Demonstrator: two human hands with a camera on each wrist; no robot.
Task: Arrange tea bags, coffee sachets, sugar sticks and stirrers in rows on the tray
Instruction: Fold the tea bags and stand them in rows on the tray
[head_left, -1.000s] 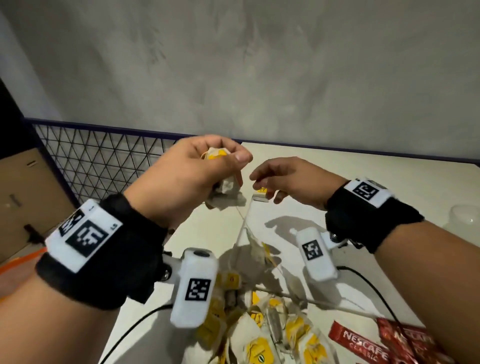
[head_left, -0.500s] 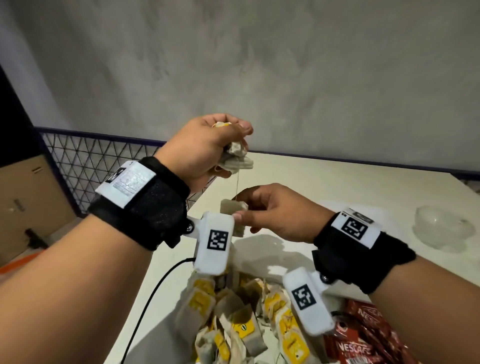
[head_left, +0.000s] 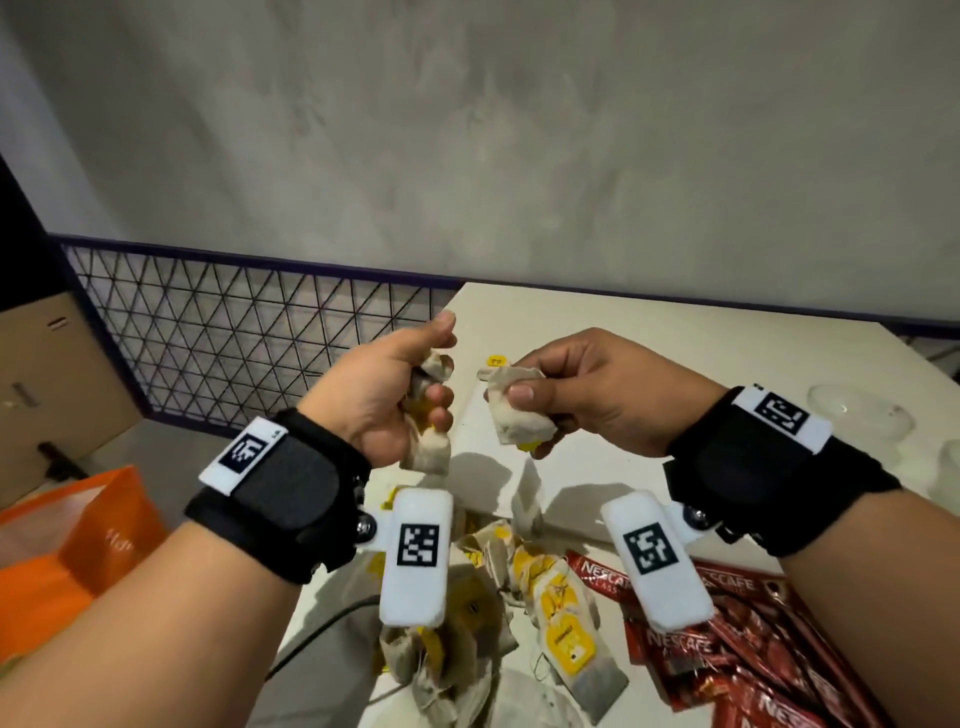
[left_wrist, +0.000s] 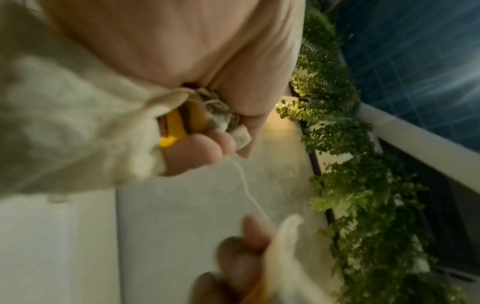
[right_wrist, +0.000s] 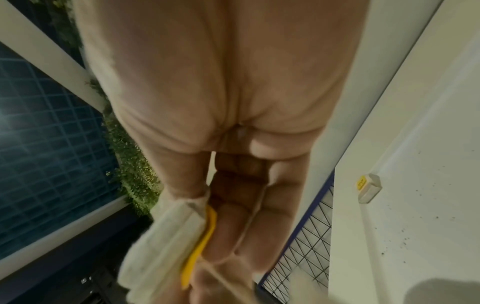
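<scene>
Both hands are raised above the white table (head_left: 649, 358). My left hand (head_left: 410, 395) grips a crumpled bunch of tea bags (head_left: 428, 452) with a yellow tag (left_wrist: 172, 133) between the fingers. My right hand (head_left: 550, 395) pinches a single tea bag (head_left: 511, 423) with thumb and fingers. A thin string (left_wrist: 246, 189) runs from the left hand's bunch to the right hand's tea bag (left_wrist: 288, 246). Below the wrists lies a heap of tea bags with yellow tags (head_left: 561, 618). Red Nescafe coffee sachets (head_left: 737, 649) lie to its right. No tray, sugar sticks or stirrers show.
One small tea tag (head_left: 496, 359) lies alone further back on the table. Clear plastic containers (head_left: 857, 415) stand at the right edge. A wire mesh fence (head_left: 234, 332) borders the table's left side. An orange bag (head_left: 67, 540) and a cardboard box (head_left: 47, 384) sit lower left.
The left hand has come down from its raised position to level with the right. The right hand has drawn its tea bag away to the right, apart from the left hand's bunch.
</scene>
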